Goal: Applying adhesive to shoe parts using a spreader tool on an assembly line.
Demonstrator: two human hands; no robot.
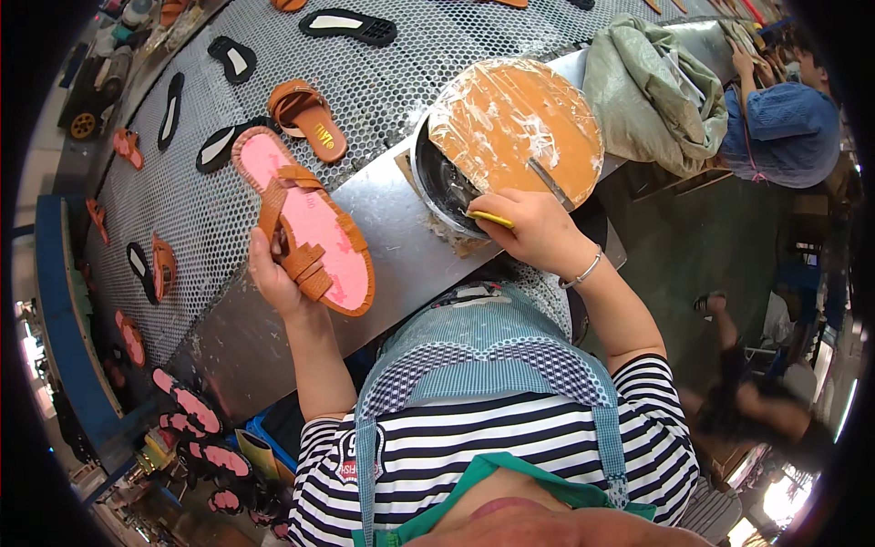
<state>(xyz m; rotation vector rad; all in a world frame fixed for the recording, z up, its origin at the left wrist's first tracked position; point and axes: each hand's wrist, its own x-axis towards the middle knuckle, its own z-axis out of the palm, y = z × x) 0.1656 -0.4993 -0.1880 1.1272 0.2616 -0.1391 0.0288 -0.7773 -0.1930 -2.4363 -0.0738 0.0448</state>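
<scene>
My left hand holds up a sandal upper by its edge, over the near edge of the bench. It has brown woven-look straps, a stitched brown rim and a pink sole face. My right hand is closed on a yellow-handled brush at the mouth of a round pot with a dark inside. The brush's working end is mostly hidden there. An orange-brown round board, smeared with whitish dried residue, covers most of the pot. A flat metal strip lies on it.
Black soles with white patches and a finished brown sandal lie on the perforated conveyor. A greenish cloth bundle sits right of the pot. A co-worker in blue is at far right. Pink-faced sandals hang at lower left.
</scene>
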